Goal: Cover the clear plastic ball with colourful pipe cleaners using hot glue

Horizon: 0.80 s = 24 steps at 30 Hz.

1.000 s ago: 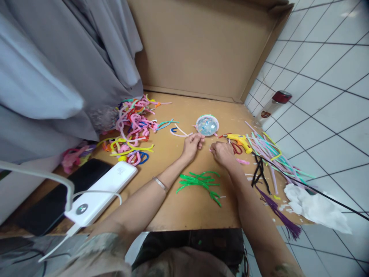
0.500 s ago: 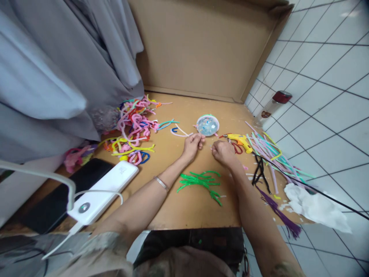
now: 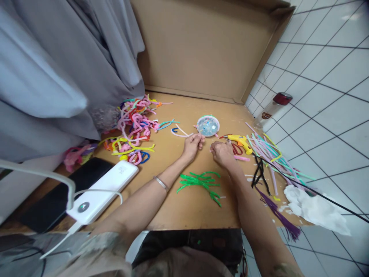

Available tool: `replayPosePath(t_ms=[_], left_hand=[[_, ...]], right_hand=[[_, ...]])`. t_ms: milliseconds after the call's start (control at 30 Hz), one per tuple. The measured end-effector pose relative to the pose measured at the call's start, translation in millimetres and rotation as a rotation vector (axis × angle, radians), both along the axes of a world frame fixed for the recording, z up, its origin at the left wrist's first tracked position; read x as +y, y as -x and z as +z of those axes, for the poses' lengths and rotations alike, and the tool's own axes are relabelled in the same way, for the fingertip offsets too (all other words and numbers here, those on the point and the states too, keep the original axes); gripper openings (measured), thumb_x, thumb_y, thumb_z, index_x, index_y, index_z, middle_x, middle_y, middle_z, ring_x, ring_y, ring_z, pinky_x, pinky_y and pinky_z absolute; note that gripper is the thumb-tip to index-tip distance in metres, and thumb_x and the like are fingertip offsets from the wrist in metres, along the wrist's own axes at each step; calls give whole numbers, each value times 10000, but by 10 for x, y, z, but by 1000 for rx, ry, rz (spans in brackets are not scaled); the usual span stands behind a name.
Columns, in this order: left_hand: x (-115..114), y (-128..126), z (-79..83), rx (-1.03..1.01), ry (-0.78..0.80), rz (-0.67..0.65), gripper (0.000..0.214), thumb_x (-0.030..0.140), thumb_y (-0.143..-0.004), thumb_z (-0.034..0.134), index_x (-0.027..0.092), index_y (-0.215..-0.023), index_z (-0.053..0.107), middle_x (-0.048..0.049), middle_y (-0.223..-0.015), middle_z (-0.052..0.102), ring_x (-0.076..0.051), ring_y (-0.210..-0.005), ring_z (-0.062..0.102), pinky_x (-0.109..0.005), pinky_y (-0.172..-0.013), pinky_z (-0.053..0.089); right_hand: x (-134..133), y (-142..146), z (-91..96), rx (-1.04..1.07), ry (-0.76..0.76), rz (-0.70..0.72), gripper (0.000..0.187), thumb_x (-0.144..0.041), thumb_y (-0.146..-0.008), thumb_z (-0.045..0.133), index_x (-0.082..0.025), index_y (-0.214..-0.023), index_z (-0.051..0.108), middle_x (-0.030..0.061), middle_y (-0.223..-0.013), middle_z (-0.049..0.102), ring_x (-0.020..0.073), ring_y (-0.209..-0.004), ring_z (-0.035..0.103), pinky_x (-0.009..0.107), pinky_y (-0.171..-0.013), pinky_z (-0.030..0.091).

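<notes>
My left hand [image 3: 192, 146] rests on the cardboard sheet [image 3: 184, 200] with its fingers curled, pinching something small that I cannot make out, just below a round clear dome with coloured bits inside [image 3: 208, 125]. My right hand [image 3: 221, 152] lies a little to the right, fingers closed in a pinch on a thin pink pipe cleaner [image 3: 241, 158]. Between my forearms lies a small bunch of green pipe cleaner pieces [image 3: 200, 182].
A tangle of coloured pipe cleaners [image 3: 134, 127] lies left. A yellow glue gun [image 3: 240, 140], straight pipe cleaners [image 3: 269, 156], a purple tassel [image 3: 281, 217] and white tissue [image 3: 314, 209] lie right. White power bank [image 3: 102, 190] with cable and black phone [image 3: 62, 196] sit near left. A bottle [image 3: 272, 107] stands by the tiled wall.
Both hands stay almost in place. The pink pipe cleaner piece by my right hand has shifted slightly; the view has barely moved.
</notes>
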<state>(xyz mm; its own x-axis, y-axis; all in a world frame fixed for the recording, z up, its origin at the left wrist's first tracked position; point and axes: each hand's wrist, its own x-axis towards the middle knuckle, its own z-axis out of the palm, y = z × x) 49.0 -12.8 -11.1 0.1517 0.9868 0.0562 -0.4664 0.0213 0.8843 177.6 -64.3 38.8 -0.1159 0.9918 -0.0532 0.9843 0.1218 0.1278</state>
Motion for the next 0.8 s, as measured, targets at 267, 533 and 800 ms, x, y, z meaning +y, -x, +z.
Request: replayPosePath(t_ms=[267,533,800], left_hand=[[7,-2,2,7,14,2,305,431,-804,693,141,-735,628,19,-612,588,-40,-446,447,-169,-439,364],[8,-12,6,0,28,-1,289,407,-817,679,139,-725,622,23,-611,577,-38,-440,437,-172,-439,353],[3,-8,6,0,24,-3,287,410,-812,685,143,-726,626,22,-605,578,-41,-442,441,-176,-441,358]], right_hand=[[1,-57,51,19,-51,-37,280,-188,-915,427,-157,-1009,689,139,-1097,710,260,-1018,617,341,-838,337],[4,-18,1,-19,-58,34,309,-164,-917,387,-148,-1003,683,154,-1072,697,261,-1011,601,353,-832,314],[22,-20,-37,-25,-17,48,320,-138,-916,380,-142,-1017,683,148,-1083,695,248,-990,600,344,-813,306]])
